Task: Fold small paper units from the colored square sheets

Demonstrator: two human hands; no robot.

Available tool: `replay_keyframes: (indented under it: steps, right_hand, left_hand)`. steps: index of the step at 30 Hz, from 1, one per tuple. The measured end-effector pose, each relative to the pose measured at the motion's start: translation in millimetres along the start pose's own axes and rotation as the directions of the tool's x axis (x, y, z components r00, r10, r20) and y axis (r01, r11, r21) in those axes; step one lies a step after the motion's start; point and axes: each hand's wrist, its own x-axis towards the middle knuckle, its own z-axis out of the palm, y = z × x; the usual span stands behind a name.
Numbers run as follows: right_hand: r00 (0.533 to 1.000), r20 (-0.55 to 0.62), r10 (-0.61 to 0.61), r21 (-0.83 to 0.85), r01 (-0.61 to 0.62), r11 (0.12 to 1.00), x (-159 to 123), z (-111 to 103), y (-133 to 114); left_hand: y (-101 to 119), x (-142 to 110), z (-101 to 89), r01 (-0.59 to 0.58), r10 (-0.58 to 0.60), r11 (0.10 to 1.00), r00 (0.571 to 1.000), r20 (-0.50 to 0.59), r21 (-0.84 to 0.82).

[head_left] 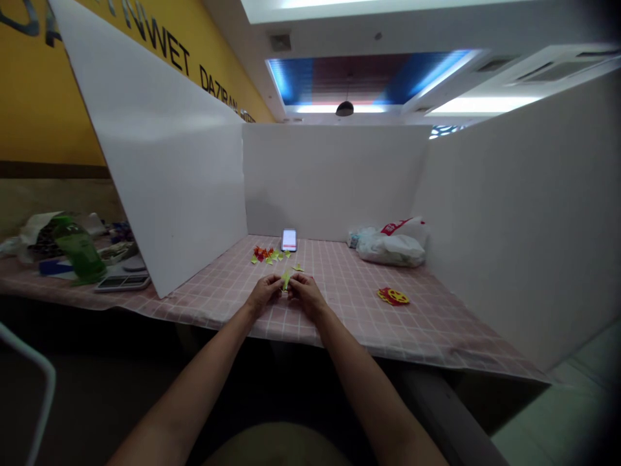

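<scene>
Close together near the table's front edge, my left hand and my right hand pinch a small yellow-green folded paper piece between them. Its exact shape is too small to make out, and fingertips hide part of it. Just beyond my hands lies a loose yellow-green piece. Further back sit several more yellow-green pieces beside a little heap of red and orange pieces. To the right of my right hand, red and yellow flat cut-out shapes rest on the cloth.
A phone stands upright behind the pieces. White plastic bags lie at the back right. White panels enclose the pink checked tablecloth on three sides. Outside the left panel are a green bottle and a scale.
</scene>
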Motion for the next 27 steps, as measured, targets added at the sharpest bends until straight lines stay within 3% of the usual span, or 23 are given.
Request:
replay_keyframes:
  steps: [12, 19, 27]
  right_hand:
    - [1.000, -0.014, 0.005, -0.013, -0.005, 1.000, -3.8, 1.4, -3.1]
    - [0.999, -0.028, -0.021, -0.032, 0.020, 0.999, 0.8, 0.7, 2.5]
    - [0.999, -0.027, -0.037, -0.060, 0.035, 0.998, 7.0, -0.6, 8.4]
  left_hand:
    - [1.0, 0.1, 1.8, -0.052, 0.054, 0.996, 0.998, -0.028, 0.075]
    - [5.3, -0.3, 5.8, -0.185, 0.233, 0.946, 0.959, -0.160, 0.268]
    - [4.7, -3.5, 13.1, -0.240, 0.338, 0.864, 0.928, -0.158, 0.442]
